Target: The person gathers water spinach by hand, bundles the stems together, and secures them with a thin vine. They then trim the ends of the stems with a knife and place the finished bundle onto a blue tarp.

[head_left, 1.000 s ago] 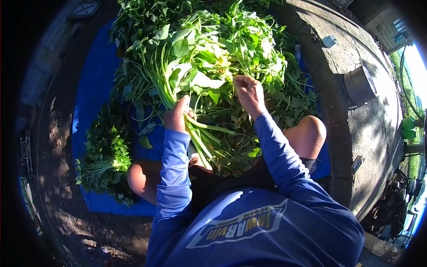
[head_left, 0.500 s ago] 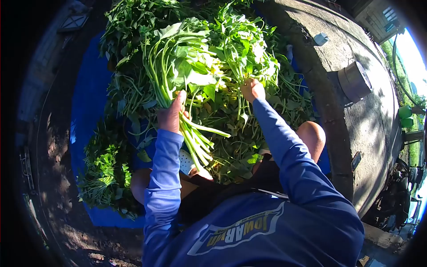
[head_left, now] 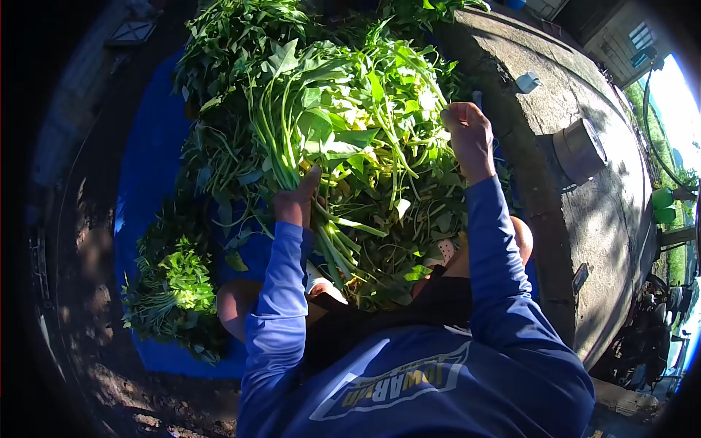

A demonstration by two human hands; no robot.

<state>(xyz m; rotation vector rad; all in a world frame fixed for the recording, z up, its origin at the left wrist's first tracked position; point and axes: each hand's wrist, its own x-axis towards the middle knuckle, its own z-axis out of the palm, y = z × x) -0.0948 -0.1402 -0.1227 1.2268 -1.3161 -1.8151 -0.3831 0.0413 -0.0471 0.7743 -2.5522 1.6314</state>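
Note:
My left hand is closed around a bunch of long-stemmed leafy greens. Its leaves point away from me, and the cut stem ends hang below my fist toward my lap. To the right, my right hand is raised at the edge of the loose pile of greens, thumb and fingers pinched on a thin green stem. Sunlit leaves lie between the two hands. Some yellowed leaves show in the pile beneath them.
A blue tarp lies under the greens. Several tied-looking bundles rest at its left. More greens are heaped at the far side. On the right runs a concrete ledge with a round bucket-like container and a small pale block.
My right hand has moved right and slightly up, away from the sunlit greens in the middle, drawing a stem out. My left hand keeps the bunch, now slightly lower and further right.

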